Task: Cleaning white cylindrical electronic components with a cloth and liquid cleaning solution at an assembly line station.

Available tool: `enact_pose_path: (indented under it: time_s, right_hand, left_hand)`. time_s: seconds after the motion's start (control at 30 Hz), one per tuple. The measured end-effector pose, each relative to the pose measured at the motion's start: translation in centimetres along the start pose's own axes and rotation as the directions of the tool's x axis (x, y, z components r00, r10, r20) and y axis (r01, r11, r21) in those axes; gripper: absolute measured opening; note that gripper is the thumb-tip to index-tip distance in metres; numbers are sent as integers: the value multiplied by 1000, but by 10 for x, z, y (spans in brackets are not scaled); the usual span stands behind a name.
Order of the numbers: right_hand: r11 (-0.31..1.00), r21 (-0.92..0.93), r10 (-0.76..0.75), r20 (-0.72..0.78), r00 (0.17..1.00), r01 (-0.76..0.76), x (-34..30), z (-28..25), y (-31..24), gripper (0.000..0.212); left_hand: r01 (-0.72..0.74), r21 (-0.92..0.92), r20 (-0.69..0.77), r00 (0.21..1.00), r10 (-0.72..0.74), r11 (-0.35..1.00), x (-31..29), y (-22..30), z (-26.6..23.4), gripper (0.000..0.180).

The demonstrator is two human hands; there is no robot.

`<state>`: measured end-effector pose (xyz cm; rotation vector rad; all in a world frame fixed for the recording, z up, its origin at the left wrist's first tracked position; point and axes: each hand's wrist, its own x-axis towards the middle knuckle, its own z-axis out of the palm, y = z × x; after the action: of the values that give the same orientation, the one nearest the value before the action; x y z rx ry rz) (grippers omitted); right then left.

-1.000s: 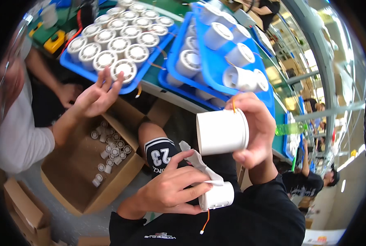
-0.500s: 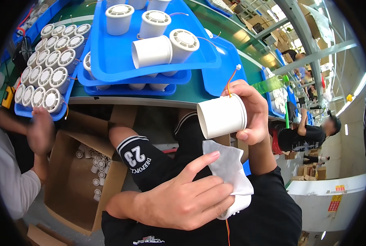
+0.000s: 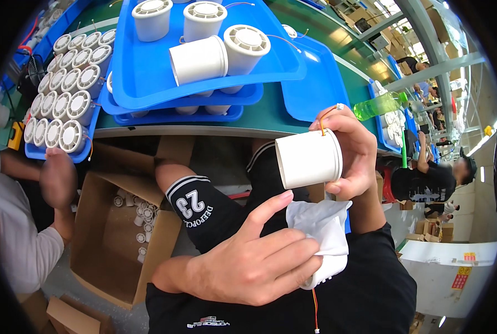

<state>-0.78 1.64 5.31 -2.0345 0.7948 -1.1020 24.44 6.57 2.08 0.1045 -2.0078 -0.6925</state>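
My right hand [image 3: 355, 153] is closed on a white cylindrical housing [image 3: 306, 160] lying on its side, its rim against my fingers. A short orange-and-red wire [image 3: 325, 117] with a small white connector rises from it. Below it, my left hand [image 3: 254, 259] is closed on a crumpled white cloth [image 3: 321, 222], index finger stretched out toward the housing. Under the cloth a second white part [image 3: 322, 274] shows, partly hidden, with a thin wire [image 3: 315, 309] hanging down. The finger and the raised housing look close; I cannot tell whether they touch.
Stacked blue trays [image 3: 142, 83] with white housings stand on the green bench [image 3: 265, 114]. Another tray [image 3: 37, 153] holds rows of them at left, beside a co-worker's hand [image 3: 58, 178]. A cardboard box [image 3: 101, 261] with small white parts sits below. A green bottle [image 3: 378, 107] lies at right.
The view has shifted slightly, so the bench appears further left and up. The cloth has bunched up more, and my left index fingertip has come off it, nearer the raised housing.
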Motion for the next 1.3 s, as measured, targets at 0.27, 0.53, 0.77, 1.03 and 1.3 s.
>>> enact_pose_path:
  time_s: [0.27,0.53,0.77,1.03,1.3]
  right_hand:
    - [992,-91,80,-66,995,-86,5,5,-10,73]
    - [988,-147,42,-88,995,-55,17,15,-14,73]
    - [970,-243,-8,-58,998,-6,28,26,-15,73]
    - [967,-252,15,-63,998,-30,39,36,-14,71]
    - [969,-234,63,-70,996,-78,43,43,-12,69]
  left_hand:
    - [-17,125,-29,999,21,992,3,-2,-8,26]
    - [6,176,-26,1000,-2,984,0,-5,-23,28]
    - [15,266,56,998,-31,964,-7,-6,-34,31]
    - [32,322,13,999,-38,946,-11,-8,-40,29]
    - [31,345,10,999,-37,938,-14,-9,-40,24]
